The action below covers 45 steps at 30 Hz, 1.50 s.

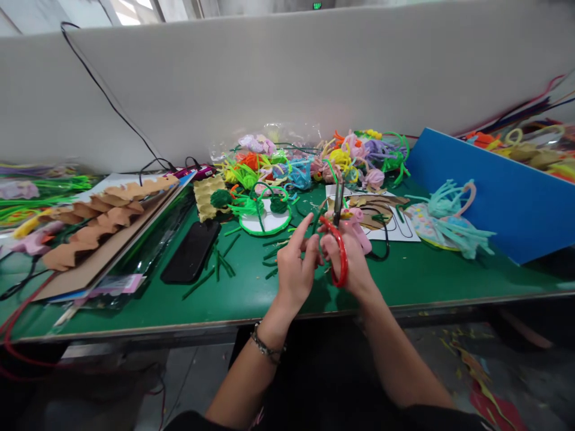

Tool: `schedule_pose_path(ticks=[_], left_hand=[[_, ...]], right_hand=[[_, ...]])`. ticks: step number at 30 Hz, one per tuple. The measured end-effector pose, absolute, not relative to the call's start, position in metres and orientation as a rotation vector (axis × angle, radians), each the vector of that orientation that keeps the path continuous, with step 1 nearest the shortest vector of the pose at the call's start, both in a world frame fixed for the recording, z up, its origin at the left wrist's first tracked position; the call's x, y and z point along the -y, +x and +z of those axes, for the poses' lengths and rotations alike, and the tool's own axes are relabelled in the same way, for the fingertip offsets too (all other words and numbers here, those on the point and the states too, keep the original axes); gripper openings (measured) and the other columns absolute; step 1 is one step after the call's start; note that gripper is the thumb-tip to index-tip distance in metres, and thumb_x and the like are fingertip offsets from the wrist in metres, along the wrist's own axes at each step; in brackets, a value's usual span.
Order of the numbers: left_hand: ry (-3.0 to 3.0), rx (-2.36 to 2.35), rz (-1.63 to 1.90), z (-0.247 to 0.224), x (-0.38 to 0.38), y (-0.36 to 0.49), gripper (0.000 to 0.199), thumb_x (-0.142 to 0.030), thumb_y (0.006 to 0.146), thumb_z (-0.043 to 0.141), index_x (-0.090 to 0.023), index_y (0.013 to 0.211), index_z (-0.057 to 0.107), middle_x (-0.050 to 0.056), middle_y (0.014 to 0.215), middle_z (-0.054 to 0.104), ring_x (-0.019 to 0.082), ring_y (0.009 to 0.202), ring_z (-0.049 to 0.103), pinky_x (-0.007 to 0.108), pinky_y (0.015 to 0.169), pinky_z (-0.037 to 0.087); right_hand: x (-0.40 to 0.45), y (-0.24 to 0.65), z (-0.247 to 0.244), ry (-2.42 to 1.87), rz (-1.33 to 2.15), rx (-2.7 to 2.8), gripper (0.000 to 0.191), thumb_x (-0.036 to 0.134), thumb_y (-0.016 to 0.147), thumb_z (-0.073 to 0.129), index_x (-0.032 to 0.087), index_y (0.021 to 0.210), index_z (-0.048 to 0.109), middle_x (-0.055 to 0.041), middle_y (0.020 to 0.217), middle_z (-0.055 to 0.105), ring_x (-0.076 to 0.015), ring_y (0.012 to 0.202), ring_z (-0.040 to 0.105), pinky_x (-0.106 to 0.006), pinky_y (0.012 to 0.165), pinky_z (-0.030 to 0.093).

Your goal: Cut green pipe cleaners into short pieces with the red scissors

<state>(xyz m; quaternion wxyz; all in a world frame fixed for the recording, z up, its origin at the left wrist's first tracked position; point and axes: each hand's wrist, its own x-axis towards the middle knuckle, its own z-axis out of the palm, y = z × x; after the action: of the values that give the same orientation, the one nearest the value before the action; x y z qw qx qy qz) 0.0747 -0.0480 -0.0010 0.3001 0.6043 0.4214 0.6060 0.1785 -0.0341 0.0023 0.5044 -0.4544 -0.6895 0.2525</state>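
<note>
Forearms [251,374] cross the table's near edge [417,303], the right hand [357,260] gripping red-handled scissors [340,240] mid-table, the left hand [294,263] index-extended, its grip unclear, fuzzy green stem pieces [199,284] left, smooth open tabletop [426,275] near right.

Room: green table [431,275], front edge | left: black phone [191,254] (flat, low) | right: blue board [489,191] | beyond: colourful heap [299,172]
</note>
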Motion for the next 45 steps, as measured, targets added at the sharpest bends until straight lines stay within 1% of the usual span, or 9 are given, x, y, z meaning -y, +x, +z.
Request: schedule_pose_path(ticks=[4,9,13,18,24,30,34,39,45], left_hand=[[1.636,-1.19,1.655,0.003,0.043,0.072,0.038,-0.028,0.083,0.042,-0.01,0.116,0.051,-0.005,0.046,0.05,0.006,0.039,0.038,0.016,0.04,0.034],[1.676,-1.247,1.648,0.004,0.038,0.07,0.037,-0.027,0.083,0.043,-0.01,0.112,0.055,-0.001,0.058,0.06,0.006,0.044,0.041,0.017,0.045,0.035],[1.627,-1.211,1.638,0.001,0.039,0.072,0.035,-0.029,0.081,0.045,-0.012,0.109,0.058,-0.001,0.059,0.06,0.008,0.048,0.046,0.018,0.047,0.037],[1.474,-1.145,1.62,0.001,0.042,0.075,0.042,-0.03,0.079,0.048,-0.01,0.116,0.052,-0.006,0.046,0.05,0.006,0.04,0.036,0.017,0.041,0.033],[1.376,-1.185,1.682,0.006,0.046,0.074,0.032,-0.032,0.077,0.051,-0.012,0.099,0.063,-0.001,0.058,0.06,0.005,0.043,0.041,0.016,0.041,0.035],[1.292,-1.185,1.754,0.003,0.05,0.076,0.035,-0.036,0.077,0.051,-0.014,0.102,0.062,0.0,0.06,0.063,0.005,0.043,0.044,0.015,0.043,0.038],[1.234,-1.229,1.753,0.004,0.051,0.078,0.037,-0.037,0.077,0.051,-0.012,0.102,0.062,0.004,0.07,0.068,0.007,0.048,0.052,0.016,0.045,0.042],[1.514,-1.288,1.766,0.005,0.054,0.077,0.03,-0.027,0.08,0.048,-0.015,0.104,0.061,0.006,0.094,0.068,0.012,0.073,0.063,0.02,0.065,0.05],[1.962,-1.22,1.815,0.0,0.055,0.072,0.033,-0.026,0.085,0.04,-0.013,0.111,0.057,0.009,0.099,0.066,0.012,0.066,0.063,0.021,0.061,0.051]], right_hand=[[0.039,0.177,-0.002,-1.085,0.474,1.888,0.04,0.051,0.083,0.029,0.017,0.087,0.05,-0.0079,0.081,0.055,-0.0181,0.067,0.054,-0.03,0.056,0.043],[0.04,0.173,-0.004,-1.147,0.453,1.985,0.049,0.058,0.081,0.023,0.016,0.09,0.049,-0.0095,0.082,0.056,-0.0215,0.071,0.056,-0.033,0.06,0.044],[0.038,0.171,-0.003,-1.166,0.459,1.995,0.055,0.06,0.081,0.018,0.016,0.087,0.05,-0.0096,0.078,0.055,-0.0224,0.072,0.056,-0.034,0.061,0.044],[0.038,0.171,-0.003,-1.17,0.424,1.961,0.058,0.062,0.08,0.017,0.016,0.086,0.052,-0.0074,0.072,0.054,-0.022,0.071,0.056,-0.033,0.063,0.044],[0.043,0.171,-0.004,-1.194,0.319,1.957,0.062,0.06,0.082,0.015,0.014,0.093,0.056,-0.0112,0.085,0.056,-0.0211,0.07,0.055,-0.032,0.058,0.044],[0.049,0.169,-0.004,-1.175,0.332,2.012,0.067,0.061,0.082,0.009,0.015,0.099,0.055,-0.0111,0.084,0.056,-0.0226,0.077,0.055,-0.034,0.065,0.045],[0.052,0.167,-0.005,-1.125,0.259,2.022,0.064,0.057,0.084,0.008,0.017,0.092,0.057,-0.0121,0.091,0.056,-0.0216,0.078,0.055,-0.034,0.066,0.045],[0.053,0.166,-0.006,-1.13,0.223,1.965,0.062,0.057,0.083,0.011,0.014,0.093,0.054,-0.0111,0.083,0.056,-0.0216,0.073,0.054,-0.035,0.063,0.045],[0.052,0.165,-0.004,-1.119,0.28,1.956,0.058,0.058,0.083,0.013,0.016,0.09,0.052,-0.0109,0.083,0.056,-0.0215,0.073,0.055,-0.035,0.064,0.046]])
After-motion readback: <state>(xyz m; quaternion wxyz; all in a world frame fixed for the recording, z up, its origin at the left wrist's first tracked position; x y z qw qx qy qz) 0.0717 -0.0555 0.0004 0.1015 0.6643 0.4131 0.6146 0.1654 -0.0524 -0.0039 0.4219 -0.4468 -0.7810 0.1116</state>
